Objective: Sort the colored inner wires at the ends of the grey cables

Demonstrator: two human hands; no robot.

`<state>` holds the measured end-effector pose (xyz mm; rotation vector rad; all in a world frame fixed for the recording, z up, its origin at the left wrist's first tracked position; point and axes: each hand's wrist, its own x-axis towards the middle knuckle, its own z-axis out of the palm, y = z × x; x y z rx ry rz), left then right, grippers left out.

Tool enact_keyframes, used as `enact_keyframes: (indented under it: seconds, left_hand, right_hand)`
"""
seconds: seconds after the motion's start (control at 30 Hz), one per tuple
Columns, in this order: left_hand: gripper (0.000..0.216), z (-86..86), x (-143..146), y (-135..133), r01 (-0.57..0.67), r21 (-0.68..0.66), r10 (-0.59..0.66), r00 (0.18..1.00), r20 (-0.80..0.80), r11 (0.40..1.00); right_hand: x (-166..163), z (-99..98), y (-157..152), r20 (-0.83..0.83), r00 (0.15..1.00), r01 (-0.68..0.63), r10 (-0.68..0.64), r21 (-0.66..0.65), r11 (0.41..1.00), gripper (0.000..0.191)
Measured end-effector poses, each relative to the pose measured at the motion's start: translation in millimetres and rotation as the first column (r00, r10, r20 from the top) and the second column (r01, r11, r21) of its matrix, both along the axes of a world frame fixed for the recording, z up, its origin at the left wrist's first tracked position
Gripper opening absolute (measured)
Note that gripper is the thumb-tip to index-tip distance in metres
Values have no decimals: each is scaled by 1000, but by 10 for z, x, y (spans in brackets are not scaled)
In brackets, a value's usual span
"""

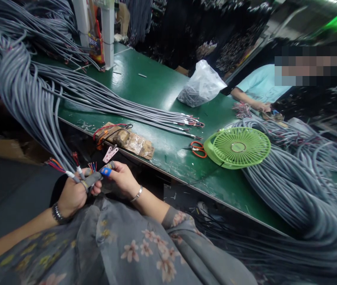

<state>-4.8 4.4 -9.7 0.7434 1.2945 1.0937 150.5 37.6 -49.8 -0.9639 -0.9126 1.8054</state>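
Note:
In front of my lap, my left hand (75, 194) is closed around the ends of a few grey cables (59, 152), whose coloured inner wires (92, 167) fan out at the tips. White bands circle the grey jackets near the ends. Close beside it, my right hand (123, 178) has its thumb and fingers pinched at a cable end; blue tape wraps one digit, and grey wrapping covers others. What exactly sits in this pinch is too small to make out. A pale pink clip (110, 154) is just above my right hand at the table edge.
A green table (162, 95) carries long grey cable bundles (111, 99), a wooden block (129, 142), orange-handled scissors (198, 149), a green fan (238, 147) and a filled plastic bag (200, 85). Across the table, a co-worker (260, 85) handles wires. More cables hang over the right edge.

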Motion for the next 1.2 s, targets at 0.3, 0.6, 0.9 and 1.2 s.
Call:
enact_keyframes:
  seconds: [0.3, 0.6, 0.9, 1.2]
  left_hand:
    - [39, 42, -28, -57, 59, -26, -59, 998, -8, 998]
    - [35, 63, 39, 93, -17, 25, 15, 997, 79, 1000]
    - [38, 30, 86, 139, 2, -3, -2, 999, 50, 1000]
    - [40, -5, 25, 19, 4, 13, -4, 999, 46, 1000]
  right_hand:
    - [104, -36, 187, -46, 973, 206, -225, -259, 944, 29]
    - [50, 95, 408, -158, 987, -22, -11, -206, 978, 61]
    - [-114, 15, 461, -216, 961, 123, -175, -234, 964, 46]
    - [6, 3, 387, -240, 970, -25, -44, -278, 960, 64]
